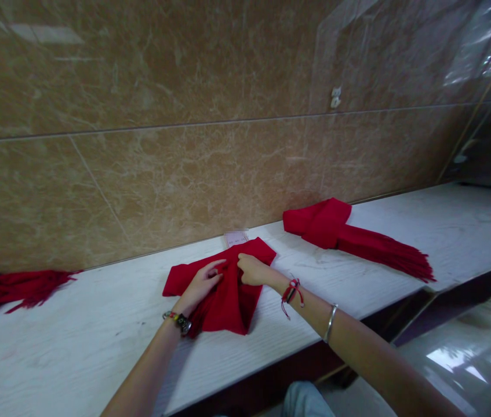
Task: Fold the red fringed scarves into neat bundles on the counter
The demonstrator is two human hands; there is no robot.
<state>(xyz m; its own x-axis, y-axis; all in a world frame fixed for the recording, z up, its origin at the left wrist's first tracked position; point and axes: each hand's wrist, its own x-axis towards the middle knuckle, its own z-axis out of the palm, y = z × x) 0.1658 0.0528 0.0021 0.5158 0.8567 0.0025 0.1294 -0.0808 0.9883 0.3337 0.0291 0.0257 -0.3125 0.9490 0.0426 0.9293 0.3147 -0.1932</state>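
Note:
A red scarf (228,307) lies partly folded on the white tabletop in front of me, with its lower part spread toward the near edge. My left hand (204,282) rests at the scarf's middle left, its fingers bent and gripping the cloth. From the right, my right hand (254,270) is closed on the fabric near the centre, knuckles up; its fingertips are hidden in the folds. A second red scarf (327,226) lies to the right, folded into a crossed shape with its fringed tail pointing right.
At the far left, another red fringed cloth (14,292) lies along the wall. A small paper slip (236,238) sits behind the middle scarf. The white table (110,324) runs along a brown marbled wall (184,174). Below its front edge is a shiny floor (458,353).

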